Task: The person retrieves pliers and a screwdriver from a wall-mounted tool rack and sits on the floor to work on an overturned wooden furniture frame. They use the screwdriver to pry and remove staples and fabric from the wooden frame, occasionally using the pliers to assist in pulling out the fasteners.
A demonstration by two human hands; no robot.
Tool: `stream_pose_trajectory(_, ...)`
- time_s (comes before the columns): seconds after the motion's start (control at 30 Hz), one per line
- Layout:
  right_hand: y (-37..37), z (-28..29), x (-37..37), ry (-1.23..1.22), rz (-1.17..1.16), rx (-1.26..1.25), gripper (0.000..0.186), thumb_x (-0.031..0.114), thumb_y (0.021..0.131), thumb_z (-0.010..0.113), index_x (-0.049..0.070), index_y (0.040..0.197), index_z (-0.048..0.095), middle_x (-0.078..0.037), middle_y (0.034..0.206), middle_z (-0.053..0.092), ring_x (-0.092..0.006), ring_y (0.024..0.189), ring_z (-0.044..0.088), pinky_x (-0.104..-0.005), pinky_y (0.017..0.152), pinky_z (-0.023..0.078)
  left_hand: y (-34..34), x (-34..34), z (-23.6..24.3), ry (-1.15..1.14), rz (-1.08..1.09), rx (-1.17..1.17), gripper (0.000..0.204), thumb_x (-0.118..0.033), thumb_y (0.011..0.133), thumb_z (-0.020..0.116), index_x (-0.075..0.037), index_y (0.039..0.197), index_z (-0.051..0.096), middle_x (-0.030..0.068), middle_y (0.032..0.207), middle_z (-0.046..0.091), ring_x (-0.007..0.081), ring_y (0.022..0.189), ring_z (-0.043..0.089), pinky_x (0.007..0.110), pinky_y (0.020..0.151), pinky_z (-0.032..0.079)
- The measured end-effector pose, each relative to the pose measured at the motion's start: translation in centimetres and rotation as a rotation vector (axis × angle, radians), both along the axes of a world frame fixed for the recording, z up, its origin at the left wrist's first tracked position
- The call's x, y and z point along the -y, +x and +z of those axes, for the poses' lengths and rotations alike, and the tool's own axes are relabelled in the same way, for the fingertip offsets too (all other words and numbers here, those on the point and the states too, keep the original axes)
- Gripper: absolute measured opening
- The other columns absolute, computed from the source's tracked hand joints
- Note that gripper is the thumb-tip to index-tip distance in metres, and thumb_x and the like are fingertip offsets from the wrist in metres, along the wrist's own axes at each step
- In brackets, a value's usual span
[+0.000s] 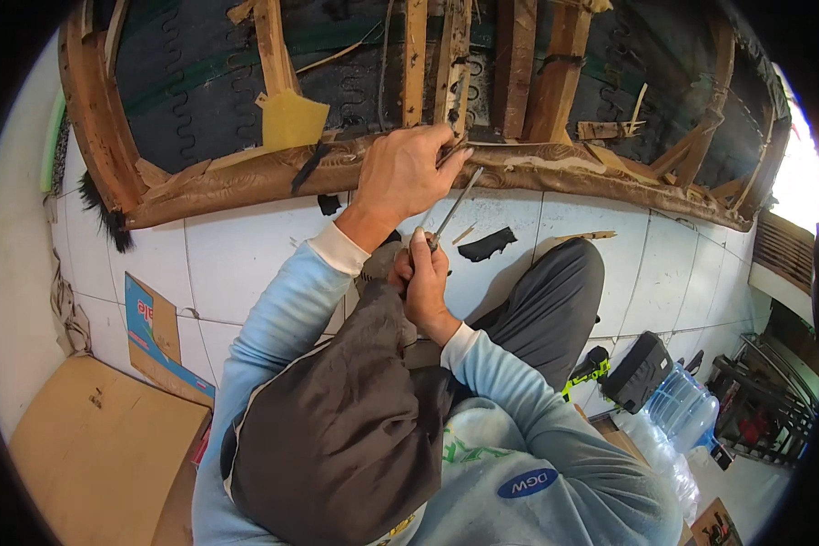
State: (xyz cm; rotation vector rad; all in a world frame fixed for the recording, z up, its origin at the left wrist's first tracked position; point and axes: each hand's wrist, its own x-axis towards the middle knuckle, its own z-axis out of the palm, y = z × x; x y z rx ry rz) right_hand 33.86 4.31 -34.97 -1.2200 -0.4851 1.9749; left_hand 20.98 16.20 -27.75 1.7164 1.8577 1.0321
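A wooden sofa frame [555, 82] lies across the far side, its front rail wrapped in brown patterned upholstery cover [255, 182]. My left hand [402, 173] is closed at the rail's upper edge, thumb and fingers pinching the edge of the cover. Just below, my right hand [426, 278] is wrapped round a screwdriver [458, 206], its handle mostly hidden in my fist. The metal shaft slants up and to the right, with its tip in front of the rail, close to my left thumb. Whether the tip touches the cover I cannot tell.
Black fabric scraps [488, 245] and wood splinters lie on the tiled floor [628, 273]. Yellow foam [293, 118] hangs on the frame. Cardboard [100, 446] is at left. A green power tool [590, 366], black case [639, 371] and clear water bottle [682, 405] stand right.
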Motion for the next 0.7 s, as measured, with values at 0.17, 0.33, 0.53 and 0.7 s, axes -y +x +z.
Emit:
stream_pose_trajectory(0.17,-2.4,-1.6,-1.2,-0.036,-0.084,0.411,0.04,0.037,0.113,0.056,0.014,0.082,0.045,0.003,0.06,0.036,-0.0108,0.048,0.034,-0.0302,0.044,0.032,0.2,-0.1,0.1,-0.037,0.015,-0.015,0.035,-0.036,0.095,0.078,-0.004,0.085,0.067,0.0126,0.066,0.064,0.0369,0.061,0.065,0.047,0.057,0.048)
stream_pose_trajectory(0.33,-2.6,-1.5,-2.2,-0.226,0.048,-0.071,0.044,0.036,0.108,0.06,0.014,0.073,0.045,0.0,0.054,0.04,-0.015,0.046,0.041,-0.0342,0.045,0.037,0.1,0.0,0.9,-0.155,0.007,-0.041,0.031,-0.037,0.096,0.075,-0.006,0.094,0.074,0.016,0.08,0.075,0.0424,0.077,0.073,0.052,0.066,0.057)
stream_pose_trajectory(0.53,-1.1,-3.5,-2.0,-0.139,0.101,-0.094,0.046,0.04,0.107,0.062,0.011,0.073,0.053,-0.004,0.055,0.048,-0.0164,0.047,0.047,-0.0358,0.047,0.04,0.9,-0.1,0.7,-0.121,0.04,-0.097,0.031,-0.037,0.097,0.073,-0.006,0.093,0.072,0.015,0.086,0.076,0.0419,0.076,0.074,0.053,0.065,0.058)
stream_pose_trajectory(0.7,-1.5,-2.6,-2.7,-0.085,0.005,0.434,0.048,0.04,0.108,0.061,0.011,0.072,0.051,-0.002,0.056,0.047,-0.0156,0.047,0.046,-0.0356,0.047,0.04,1.5,-0.3,0.1,-0.049,0.112,-0.145,0.031,-0.037,0.097,0.073,-0.007,0.091,0.071,0.0145,0.086,0.076,0.0411,0.076,0.074,0.052,0.063,0.058)
